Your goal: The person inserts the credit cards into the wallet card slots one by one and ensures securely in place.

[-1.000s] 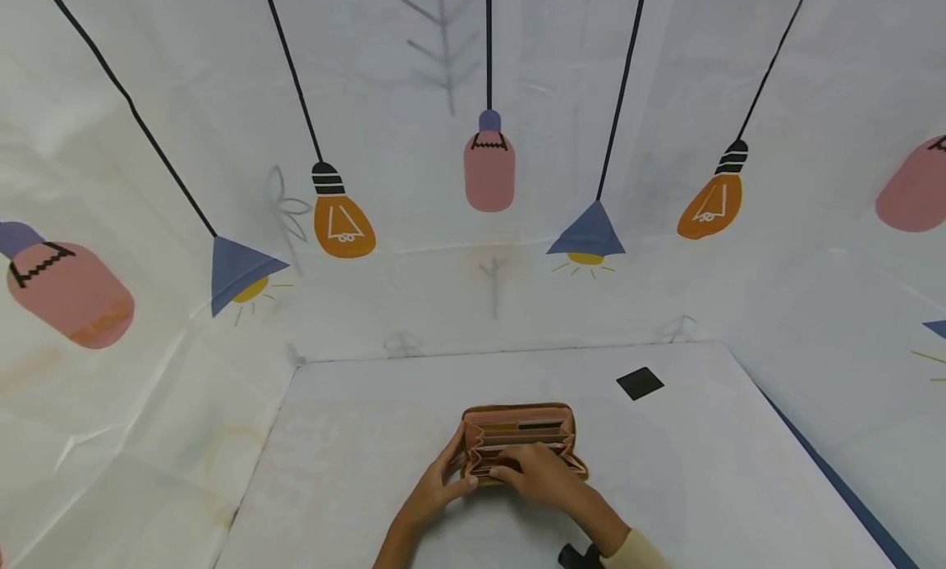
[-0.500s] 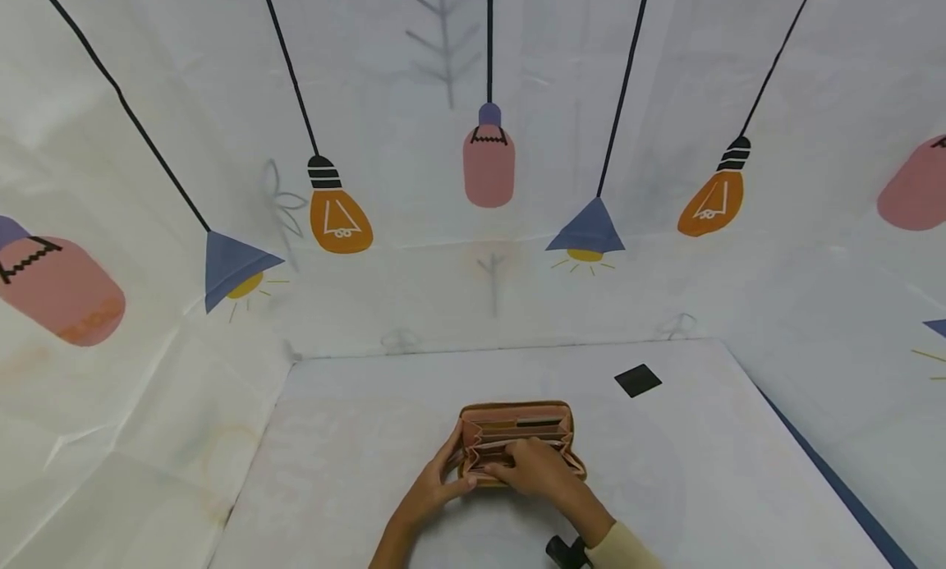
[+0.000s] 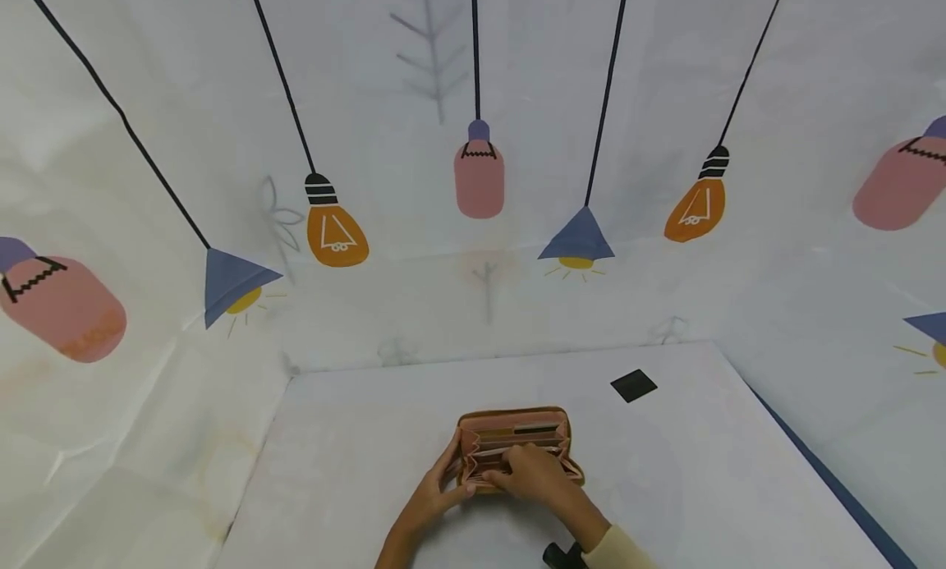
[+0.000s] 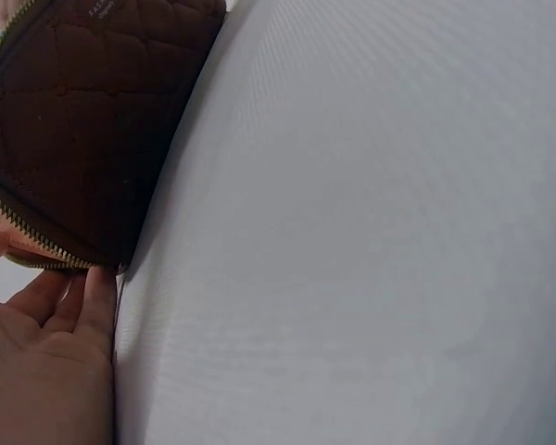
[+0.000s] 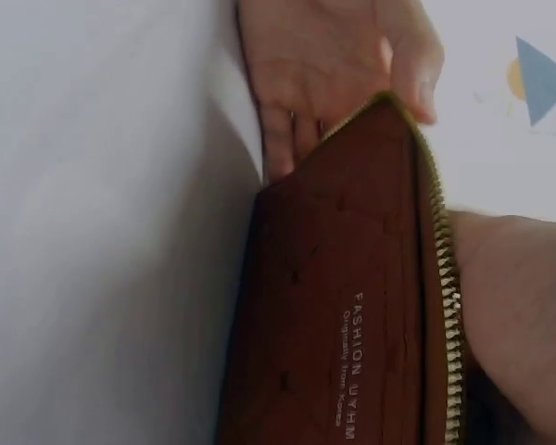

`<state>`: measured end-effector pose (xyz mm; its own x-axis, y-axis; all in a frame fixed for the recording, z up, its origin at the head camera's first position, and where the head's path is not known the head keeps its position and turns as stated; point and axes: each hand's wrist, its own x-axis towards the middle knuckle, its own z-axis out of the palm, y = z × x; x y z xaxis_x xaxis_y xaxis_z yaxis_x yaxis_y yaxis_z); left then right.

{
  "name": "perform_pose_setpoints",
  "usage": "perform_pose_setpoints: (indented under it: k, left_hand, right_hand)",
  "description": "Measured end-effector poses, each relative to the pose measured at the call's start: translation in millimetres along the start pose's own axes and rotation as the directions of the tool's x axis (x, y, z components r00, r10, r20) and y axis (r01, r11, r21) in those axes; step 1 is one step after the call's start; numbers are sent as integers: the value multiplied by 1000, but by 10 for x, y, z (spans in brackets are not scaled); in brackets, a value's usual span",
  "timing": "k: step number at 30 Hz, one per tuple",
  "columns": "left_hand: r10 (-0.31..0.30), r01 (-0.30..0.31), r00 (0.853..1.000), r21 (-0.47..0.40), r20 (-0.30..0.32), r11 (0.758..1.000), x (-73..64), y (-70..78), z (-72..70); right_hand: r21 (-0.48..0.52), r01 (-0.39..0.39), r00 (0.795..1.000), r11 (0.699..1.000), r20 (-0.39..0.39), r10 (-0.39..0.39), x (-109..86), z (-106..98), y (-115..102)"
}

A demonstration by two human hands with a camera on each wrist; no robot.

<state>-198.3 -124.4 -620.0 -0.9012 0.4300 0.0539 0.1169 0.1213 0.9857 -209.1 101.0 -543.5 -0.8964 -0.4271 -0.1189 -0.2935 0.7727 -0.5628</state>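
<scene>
A brown quilted zip wallet [image 3: 515,419] stands unzipped on the white table, its pink lining and several dividers facing up. My left hand [image 3: 432,497] grips its left end, thumb at the near edge and fingers along the side. In the left wrist view the left hand's fingers [image 4: 97,297] press against the wallet's lower corner, beside the brass zip teeth [image 4: 37,232]. My right hand [image 3: 535,473] reaches over the near side into the wallet's pockets, index finger bent and thumb low. Its fingertips are hidden among the dividers, so I cannot tell whether they pinch anything.
A flat black square [image 3: 633,385] lies on the table [image 3: 355,438] to the far right of the wallet. Below the right forearm a dark object [image 3: 563,556] shows by the cream sleeve [image 3: 619,548]. White sheeting printed with hanging lamps [image 3: 479,179] encloses the back and sides.
The right hand's fingers have shifted slightly rightward within the wallet's pockets. The left hand keeps its hold, and the whole head view has tilted a little.
</scene>
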Motion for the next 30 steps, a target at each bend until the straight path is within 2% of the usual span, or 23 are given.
perform_pose_setpoints:
  k: [4, 8, 11, 15, 18, 21, 25, 30]
  left_hand:
    - [-24, 24, 1000, -20, -3, 1000, -17, -9, 28]
    - [-4, 4, 1000, -20, -13, 1000, -22, -13, 33]
    - [-7, 6, 1000, -15, -22, 1000, -23, -19, 35]
    - [-12, 12, 999, -5, -32, 1000, -23, -29, 40]
    - [-5, 5, 1000, 1, -20, 1000, -18, -33, 46]
    - [-4, 4, 1000, 0, -9, 1000, -10, -22, 48]
    - [5, -6, 1000, -3, -23, 1000, -8, -8, 44]
    - [9, -9, 999, -11, -34, 1000, 2, -18, 56]
  right_hand:
    - [73, 53, 999, 996, 9, -54, -89, -56, 32]
    - [168, 141, 989, 976, 13, -145, -190, -243, 81]
    - [223, 191, 980, 956, 14, -199, -284, -441, 189]
    - [281, 245, 969, 928, -45, -242, -415, -692, 442]
    - [305, 229, 971, 924, -137, -196, -481, -859, 689]
    - [276, 157, 974, 948, -203, -102, -482, -1031, 975]
    - [192, 29, 972, 981, -233, 17, -409, -1241, 1373]
    - [182, -116, 953, 976, -257, 161, -334, -1416, 1760]
